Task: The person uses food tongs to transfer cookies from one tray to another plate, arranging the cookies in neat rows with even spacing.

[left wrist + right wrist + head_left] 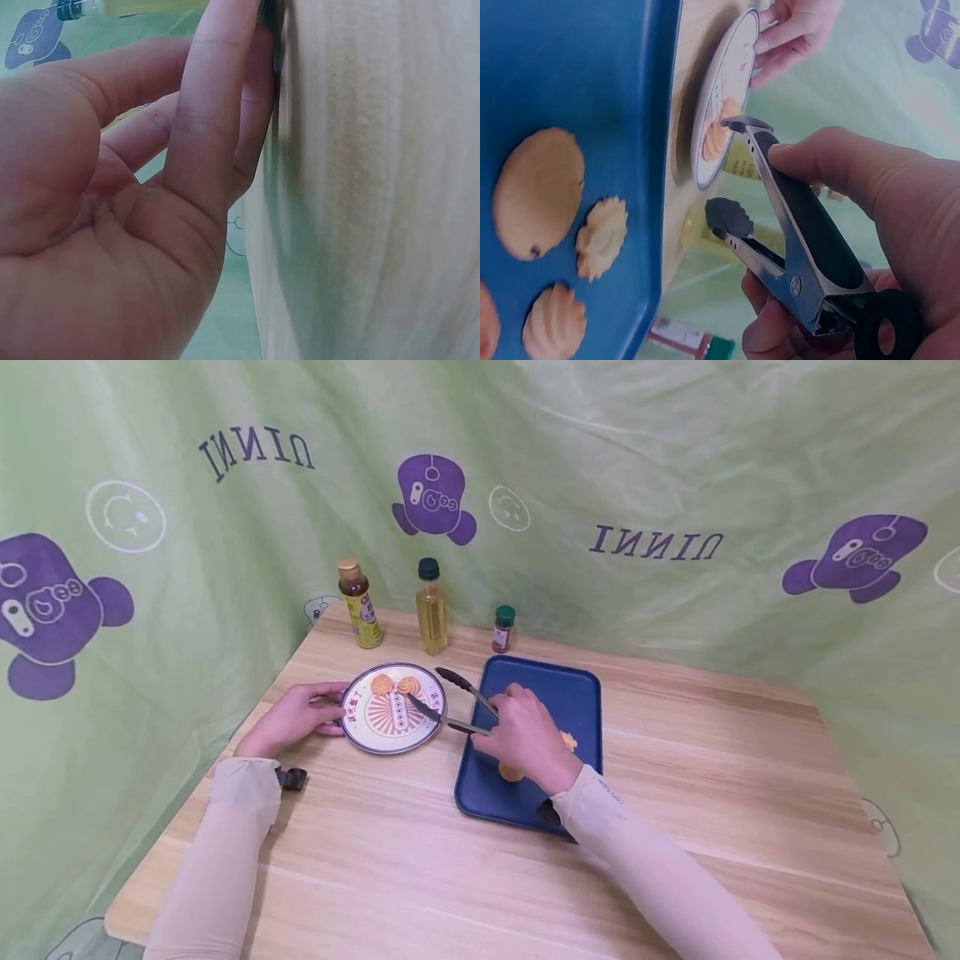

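Note:
My left hand grips the left rim of a round white plate with a dark edge and red print. Two swirled cookies lie together near the plate's far side. In my right hand are metal tongs with black grips and black tips. The tong arms are spread with nothing between them, one tip over the plate beside the cookies. Below the right hand lies a blue tray. The right wrist view shows an oval baked piece, a scalloped cookie and a ridged cookie on it.
Behind the plate stand a sauce bottle with a tan cap and an oil bottle. A small green-capped spice jar is just behind the tray. Green printed cloth hangs around the wooden table.

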`<control>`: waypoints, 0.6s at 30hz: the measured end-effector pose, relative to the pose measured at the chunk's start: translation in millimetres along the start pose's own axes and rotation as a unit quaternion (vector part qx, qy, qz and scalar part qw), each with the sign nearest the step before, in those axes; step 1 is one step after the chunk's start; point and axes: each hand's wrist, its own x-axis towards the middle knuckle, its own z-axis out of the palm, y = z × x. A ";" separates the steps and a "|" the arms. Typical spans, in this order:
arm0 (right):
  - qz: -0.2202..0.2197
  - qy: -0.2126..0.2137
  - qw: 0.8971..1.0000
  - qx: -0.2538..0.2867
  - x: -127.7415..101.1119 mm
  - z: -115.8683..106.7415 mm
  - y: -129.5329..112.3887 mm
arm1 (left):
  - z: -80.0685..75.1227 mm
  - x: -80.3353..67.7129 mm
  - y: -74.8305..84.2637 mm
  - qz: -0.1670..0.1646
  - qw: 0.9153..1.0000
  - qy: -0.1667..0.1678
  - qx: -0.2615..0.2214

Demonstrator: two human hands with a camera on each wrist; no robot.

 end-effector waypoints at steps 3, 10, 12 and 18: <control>0.008 0.003 1.000 0.009 -9.5 -7.0 7.2 | -0.7 0.9 -1.0 0.000 1.000 -0.005 -0.003; 0.027 0.007 0.999 0.016 -30.6 -22.5 29.2 | -1.8 1.3 -2.2 0.000 1.000 -0.013 -0.016; 0.027 0.009 1.000 0.008 -36.6 -27.2 34.2 | -2.1 1.1 -1.2 -0.002 1.000 -0.012 -0.014; 0.029 -0.005 0.999 -0.017 -57.3 -40.7 44.3 | -0.8 0.4 -1.2 -0.001 1.000 -0.008 0.001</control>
